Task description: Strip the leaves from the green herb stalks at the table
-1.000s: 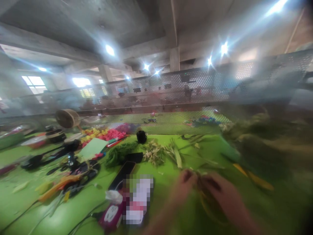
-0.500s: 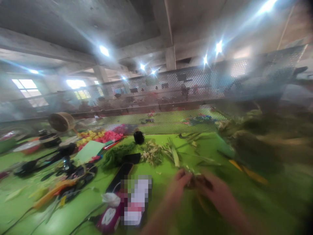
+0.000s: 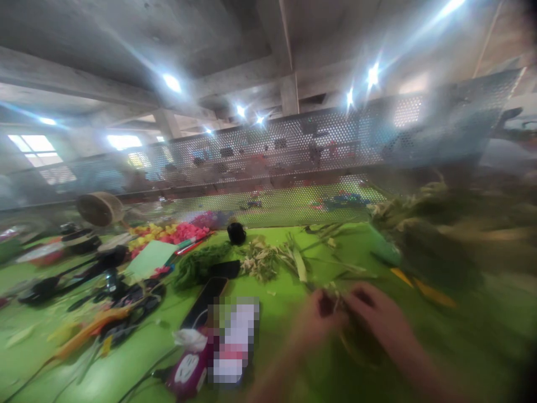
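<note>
"Hands in close now, working near the pale pile point(image 3: 260, 260)! Left hand point(image 3: 323, 310) and right hand point(image 3: 373, 313) almost touch, fingertips pinched inward on a small tuft of strands point(image 3: 338, 298). And where's that tuft?"

"Right of the pale pile and closer to the person, up between the two hands, over the green tabletop point(image 3: 274, 313)."

"Both hands gripping it, you'd say?"

"Looks so: left pinching one side, right the other. Blur hides which finger presses where. Two pinches probably steady something so flimsy, one hand bracing while the other works."

"And that yellowish loop point(image 3: 352, 352) below the fingers?"

"Hanging under the right hand; can't tell whether it joins the tuft. It has room to dangle there."

"Now the layout! Flat pale leaf point(image 3: 300, 263) just right of the pale pile, on the hands' side. For quick picking, I'd guess."

"Big leafy heap point(image 3: 436, 246) well right of the pile, likely parked aside because it's bulky. Dark phone point(image 3: 207, 299) lies left of the pile and nearer the person, apart from the hands."

"And the green tangle point(image 3: 195, 268)?"

"Left of the pile, perhaps set there so its threads don't snag."
</note>
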`<move>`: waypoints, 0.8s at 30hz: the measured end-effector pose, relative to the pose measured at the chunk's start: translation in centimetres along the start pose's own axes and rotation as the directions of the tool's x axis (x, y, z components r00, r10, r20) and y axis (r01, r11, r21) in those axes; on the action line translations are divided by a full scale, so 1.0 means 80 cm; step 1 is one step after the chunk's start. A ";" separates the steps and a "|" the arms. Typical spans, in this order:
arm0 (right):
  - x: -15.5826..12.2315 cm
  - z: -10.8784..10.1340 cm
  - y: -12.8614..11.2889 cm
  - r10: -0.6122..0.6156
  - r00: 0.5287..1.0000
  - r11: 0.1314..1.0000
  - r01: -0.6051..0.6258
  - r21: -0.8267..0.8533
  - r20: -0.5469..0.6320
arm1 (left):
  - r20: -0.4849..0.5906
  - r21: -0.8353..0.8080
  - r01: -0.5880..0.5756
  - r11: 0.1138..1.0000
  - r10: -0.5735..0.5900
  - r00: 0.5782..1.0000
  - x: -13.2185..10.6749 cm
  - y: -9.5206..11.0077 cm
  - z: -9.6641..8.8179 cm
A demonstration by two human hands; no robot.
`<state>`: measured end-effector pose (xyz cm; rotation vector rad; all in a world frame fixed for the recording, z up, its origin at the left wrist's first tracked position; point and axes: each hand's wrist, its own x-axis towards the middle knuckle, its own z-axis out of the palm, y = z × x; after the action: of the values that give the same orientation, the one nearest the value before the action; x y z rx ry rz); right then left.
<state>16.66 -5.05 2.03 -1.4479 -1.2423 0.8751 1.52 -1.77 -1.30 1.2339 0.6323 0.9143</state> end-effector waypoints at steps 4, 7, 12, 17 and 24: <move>0.001 0.000 0.011 0.022 1.000 0.999 -0.023 0.037 0.018 | -0.023 0.058 -0.011 0.998 0.013 1.000 0.003 -0.011 -0.002; 0.001 0.000 0.014 0.035 0.999 0.997 -0.037 0.061 0.038 | -0.054 0.041 0.001 0.999 0.001 0.999 0.003 -0.011 -0.001; 0.001 0.001 0.010 0.071 0.997 0.981 -0.076 0.180 0.038 | -0.047 -0.029 -0.004 1.000 0.003 0.999 0.003 -0.008 0.002; 0.004 0.001 0.012 0.050 0.996 0.978 -0.063 0.198 0.072 | -0.080 0.004 0.022 1.000 -0.021 0.997 0.001 -0.003 0.003; 0.002 0.000 0.005 0.050 0.998 0.995 -0.053 0.085 0.039 | -0.077 0.031 0.052 0.998 -0.050 0.996 -0.002 0.000 0.003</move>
<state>16.78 -4.90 1.65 -1.4063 -1.1841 0.9825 1.64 -2.00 -1.23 1.2115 0.7390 0.9144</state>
